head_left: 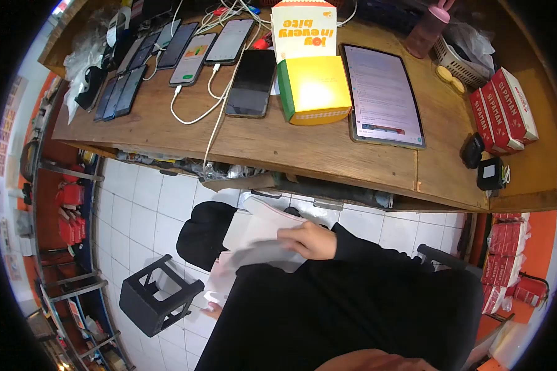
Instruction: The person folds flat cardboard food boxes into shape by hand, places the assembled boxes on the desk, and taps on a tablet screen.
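Low over my lap is a white folded card or paper piece (258, 230) with pale pink edges; part of it is blurred, and I cannot tell its exact kind. My right hand (309, 240) is closed on its right side, thumb and fingers pinching the edge. At the lower left edge of the same piece, the fingertips of my left hand (212, 310) show, gripping it from below. The rest of that hand is hidden behind the piece and my black sleeve.
On the wooden desk (303, 145) ahead lie several phones (250, 83) with white cables, a tablet (384, 93), a yellow box (315, 89) and red-and-white boxes (504, 111). A black stool (158, 294) stands on the tiled floor at left. Shelves flank both sides.
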{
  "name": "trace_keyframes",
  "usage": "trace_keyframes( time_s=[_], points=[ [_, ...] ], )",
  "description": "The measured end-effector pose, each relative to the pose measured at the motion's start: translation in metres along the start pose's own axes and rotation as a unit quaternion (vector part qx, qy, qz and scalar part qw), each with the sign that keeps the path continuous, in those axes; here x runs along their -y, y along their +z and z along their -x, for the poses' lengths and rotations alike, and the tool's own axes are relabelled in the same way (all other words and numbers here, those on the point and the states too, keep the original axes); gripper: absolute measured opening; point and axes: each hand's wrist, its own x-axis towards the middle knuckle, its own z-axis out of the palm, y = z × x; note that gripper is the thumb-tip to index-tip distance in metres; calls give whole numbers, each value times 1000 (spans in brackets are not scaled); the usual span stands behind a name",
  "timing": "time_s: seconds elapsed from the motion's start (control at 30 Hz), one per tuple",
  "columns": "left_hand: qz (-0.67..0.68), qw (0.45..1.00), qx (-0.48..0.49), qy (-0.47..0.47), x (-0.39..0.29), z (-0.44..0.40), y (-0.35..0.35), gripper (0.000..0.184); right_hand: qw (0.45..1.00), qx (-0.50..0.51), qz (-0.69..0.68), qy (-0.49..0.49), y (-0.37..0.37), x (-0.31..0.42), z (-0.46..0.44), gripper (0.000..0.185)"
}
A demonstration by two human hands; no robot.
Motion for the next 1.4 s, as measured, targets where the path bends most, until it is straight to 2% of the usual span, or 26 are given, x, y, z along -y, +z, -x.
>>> trace_keyframes(
  time_s=[0.03, 0.13, 0.27, 0.33, 0.4, 0.43, 0.5, 0.53, 0.57, 0.6, 0.63, 0.7, 0.8, 0.83, 0.9, 1.0, 1.03, 1.13, 1.17, 1.2, 1.23, 1.27, 1.3, 1.33, 1.37, 1.4],
  points=[
    [24, 1000, -11, 11, -15, 0, -3, 31, 998, -23, -39, -48, -6, 10, 2, 12],
    [91, 994, -46, 49, -60, 4, -14, 31, 998, -3, -56, -34, -27, 33, 10, 12],
    [165, 978, -76, 98, -113, 15, -20, 30, 981, 1, -165, -101, -37, 31, 9, 18],
    [194, 969, -90, 120, -133, 21, -22, 29, 994, -12, -92, -58, -25, 5, 3, 21],
    [215, 962, -98, 134, -147, 25, -23, 29, 986, -9, -163, 37, -21, 0, -11, 24],
    [224, 959, -104, 140, -153, 27, -24, 29, 986, -14, -134, 97, -18, 5, -15, 27],
    [236, 954, -113, 149, -161, 29, -27, 28, 962, 9, -272, 32, -9, 1, -30, 28],
    [240, 952, -119, 152, -165, 30, -29, 28, 940, 21, -340, 2, -7, 3, -34, 28],
    [246, 949, -124, 155, -169, 30, -28, 28, 895, 124, -427, 30, -20, 10, -39, 44],
    [254, 946, -130, 153, -170, 31, -28, 28, 800, 169, -575, 0, -17, 13, -44, 53],
    [263, 943, -132, 157, -176, 31, -24, 28, 679, 208, -704, -30, -11, 17, -53, 61],
    [276, 940, -135, 150, -180, 32, -15, 27, 845, 144, -500, -128, 14, 27, -68, 73],
    [297, 938, -136, 120, -179, 33, 3, 27, 913, 145, -334, -184, 39, 57, -73, 60],
    [302, 938, -133, 106, -178, 34, 10, 27, 934, 130, -293, -160, 50, 60, -74, 55],
    [305, 940, -131, 80, -172, 35, 22, 27, 966, 105, -209, -108, 69, 59, -76, 46],
    [281, 946, -145, 70, -159, 28, 28, 26, 958, 48, -275, -73, 77, 46, -91, 39],
    [239, 955, -150, 97, -147, 21, 26, 24, 959, 33, -267, -86, 75, 41, -93, 43],
    [195, 972, -116, 55, -125, 10, 33, 26, 962, 105, -248, -40, 65, 39, -97, 49],
    [54, 986, -97, 121, -125, 8, 38, 39, 967, 50, -222, -112, 66, 36, -102, 44],
    [-85, 967, -144, 192, -126, 10, 41, 43, 974, 59, -209, -63, 66, 34, -105, 37],
    [-221, 922, -187, 257, -128, 13, 50, 48, 978, 67, -195, -15, 64, 32, -109, 31],
    [-351, 852, -227, 316, -138, 20, 57, 53, 980, 75, -180, 33, 60, 31, -114, 25],
    [-179, 938, -119, 272, -134, 24, 60, 57, 973, 75, -207, 72, 56, 30, -118, 22],
    [3, 977, -6, 215, -127, 27, 65, 60, 963, 75, -232, 111, 52, 29, -122, 19],
    [44, 966, 63, 249, -129, 32, 66, 61, 951, 76, -257, 152, 52, 29, -124, 16],
    [87, 948, 135, 273, -130, 37, 67, 62, 972, 39, -208, 99, 63, 20, -126, 16]
  ],
)
